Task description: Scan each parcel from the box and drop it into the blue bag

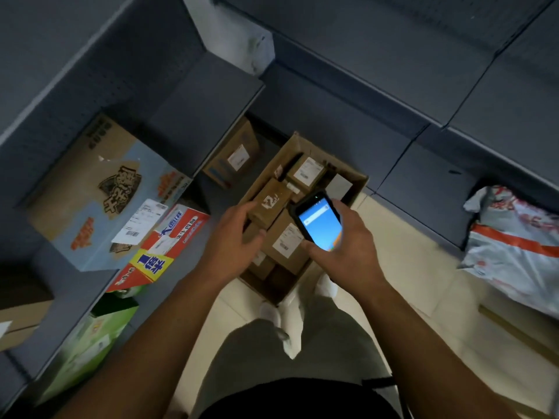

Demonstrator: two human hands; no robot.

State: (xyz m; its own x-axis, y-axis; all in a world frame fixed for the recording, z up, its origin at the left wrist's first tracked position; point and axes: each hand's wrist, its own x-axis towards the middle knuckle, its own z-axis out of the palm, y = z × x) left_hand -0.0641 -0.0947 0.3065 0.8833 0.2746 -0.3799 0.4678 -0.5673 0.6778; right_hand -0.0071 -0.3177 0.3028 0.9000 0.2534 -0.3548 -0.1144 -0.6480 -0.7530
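Brown cardboard fills the open box (358,181) under both hands, and most of the job looks to be ahead. The left hand (239,234) grips a small parcel (270,202), fingers and thumb curled round its near end, at the top of the pile. The right hand (348,240), just beside the left, wraps round a handheld scanner (319,223) whose blue screen is lit and faces up, its far end just beside the parcel. Several labelled parcels (307,170) lie in the box below and beyond the hands, unscanned as far as I can judge. Well off to the right of the right hand lies a pale bluish sack (514,252) with an orange band, already bulging. Whether it is the blue bag I cannot tell.
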